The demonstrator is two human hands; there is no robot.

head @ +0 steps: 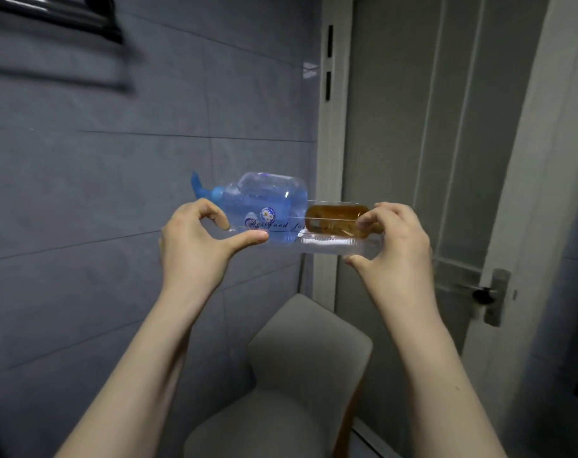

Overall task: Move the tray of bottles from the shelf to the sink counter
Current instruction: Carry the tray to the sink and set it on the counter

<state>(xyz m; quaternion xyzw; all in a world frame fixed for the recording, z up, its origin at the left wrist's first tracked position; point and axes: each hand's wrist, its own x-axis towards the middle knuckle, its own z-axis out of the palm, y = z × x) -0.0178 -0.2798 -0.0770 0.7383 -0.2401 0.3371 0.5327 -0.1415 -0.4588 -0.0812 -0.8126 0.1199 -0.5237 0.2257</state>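
I hold a clear plastic tray [327, 247] in the air at chest height in front of a grey tiled wall. My left hand [195, 246] pinches its left end between thumb and fingers. My right hand [393, 242] grips its right end. In the tray a clear blue bottle [264, 201] with a blue pump top lies on its side, pump pointing left. Beside it on the right lies a smaller amber bottle [337, 219], partly covered by my right fingers.
A grey upholstered chair [300, 358] stands directly below the tray. A white door with frosted glass [429, 143] and a metal handle [492, 294] is at the right. A dark rack or shelf [59, 18] hangs on the wall at upper left.
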